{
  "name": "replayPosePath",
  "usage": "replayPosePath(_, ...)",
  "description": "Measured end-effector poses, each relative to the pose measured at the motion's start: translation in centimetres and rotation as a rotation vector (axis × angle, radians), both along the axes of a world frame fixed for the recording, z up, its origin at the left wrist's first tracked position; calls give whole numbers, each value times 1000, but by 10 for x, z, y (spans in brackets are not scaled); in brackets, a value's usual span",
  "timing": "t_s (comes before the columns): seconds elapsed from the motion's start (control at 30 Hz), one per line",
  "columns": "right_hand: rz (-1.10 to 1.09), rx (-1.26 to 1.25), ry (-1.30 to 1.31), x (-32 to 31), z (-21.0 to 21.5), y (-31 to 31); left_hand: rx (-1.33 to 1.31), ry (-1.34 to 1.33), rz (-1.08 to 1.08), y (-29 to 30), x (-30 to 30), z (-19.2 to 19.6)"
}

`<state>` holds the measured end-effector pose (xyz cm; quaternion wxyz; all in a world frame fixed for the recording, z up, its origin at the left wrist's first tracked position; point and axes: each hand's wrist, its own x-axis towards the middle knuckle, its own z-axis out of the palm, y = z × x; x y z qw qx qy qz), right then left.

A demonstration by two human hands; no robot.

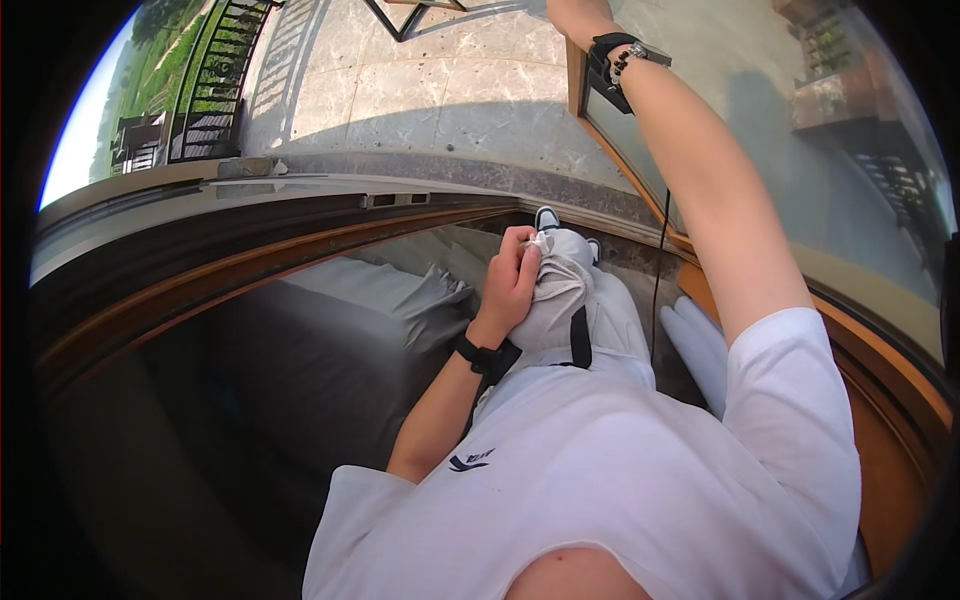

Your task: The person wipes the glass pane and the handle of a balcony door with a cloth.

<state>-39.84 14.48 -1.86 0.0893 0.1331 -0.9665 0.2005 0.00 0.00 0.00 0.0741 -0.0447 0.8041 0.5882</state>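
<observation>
My left hand [511, 278] is in front of my light trousers, its fingers curled round a bunched pale cloth [562, 280]. A small whitish bit shows at its fingertips. My right arm reaches far forward, and my right hand [580, 14] is cut off by the top edge of the view, so its fingers are hidden. It is nearest the outer end of a wood-framed glass panel [650, 165], which stands swung outward on the right. Whether the hand touches the frame cannot be seen. Dark bands are on both wrists.
A sill with a metal track [320, 190] crosses in front of me. Beyond it lies a sunlit tiled floor [420, 95] with a black railing [215, 75]. Grey fabric [370, 290] covers something low at left. A dark cord [658, 270] hangs by the panel.
</observation>
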Motion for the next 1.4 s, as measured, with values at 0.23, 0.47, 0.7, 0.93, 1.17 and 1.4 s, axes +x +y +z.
replayPosePath(0.23, -124, 37, 81, -44, 9, 45, -15, -58, -37, 16, -82, -16)
replayPosePath(0.47, -164, 132, 53, -58, 11, 65, -47, 2, 13, 14, -137, -13)
replayPosePath(0.7, -216, 142, 66, -82, 8, 86, -82, 51, 57, 11, -201, -12)
replayPosePath(0.93, -270, 141, 40, -113, -2, 114, -97, 194, 254, 17, -280, -25)
replayPosePath(1.17, -371, 150, 29, -132, -4, 135, -65, 143, 487, -10, -359, -76)
replayPosePath(1.4, -494, 116, 33, -142, -14, 153, -36, 84, 712, -78, -458, -180)
